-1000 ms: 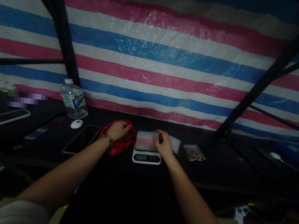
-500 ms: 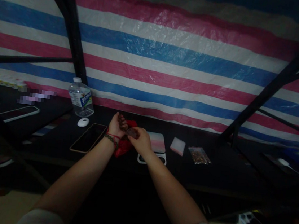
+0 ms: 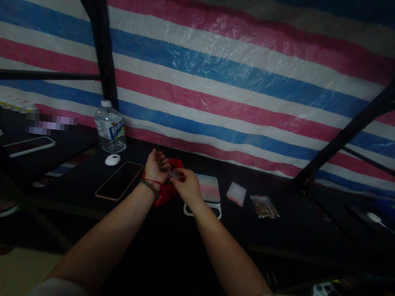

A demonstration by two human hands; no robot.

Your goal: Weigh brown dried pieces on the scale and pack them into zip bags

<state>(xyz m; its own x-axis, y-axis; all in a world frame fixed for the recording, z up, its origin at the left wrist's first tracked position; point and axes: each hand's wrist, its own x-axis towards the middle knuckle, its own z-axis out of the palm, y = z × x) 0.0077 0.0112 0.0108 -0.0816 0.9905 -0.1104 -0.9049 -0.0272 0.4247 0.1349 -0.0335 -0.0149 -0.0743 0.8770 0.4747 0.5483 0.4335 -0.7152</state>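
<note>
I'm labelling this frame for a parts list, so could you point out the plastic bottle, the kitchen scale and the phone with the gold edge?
Plastic bottle (image 3: 114, 133): head view, on its label.
Kitchen scale (image 3: 210, 189): head view, on its top plate.
Phone (image 3: 119, 180): head view, on its dark screen.

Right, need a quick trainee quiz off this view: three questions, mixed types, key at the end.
1. What lies between the scale and the zip bag of brown pieces?
a) a phone
b) a white packet
c) a bottle

2. True or false: the left hand is turned palm up, with brown bits in it.

3. Fill in: the small see-through item is in the fingers of the ___ hand.

Key: 1 b; 2 true; 3 right.
</note>
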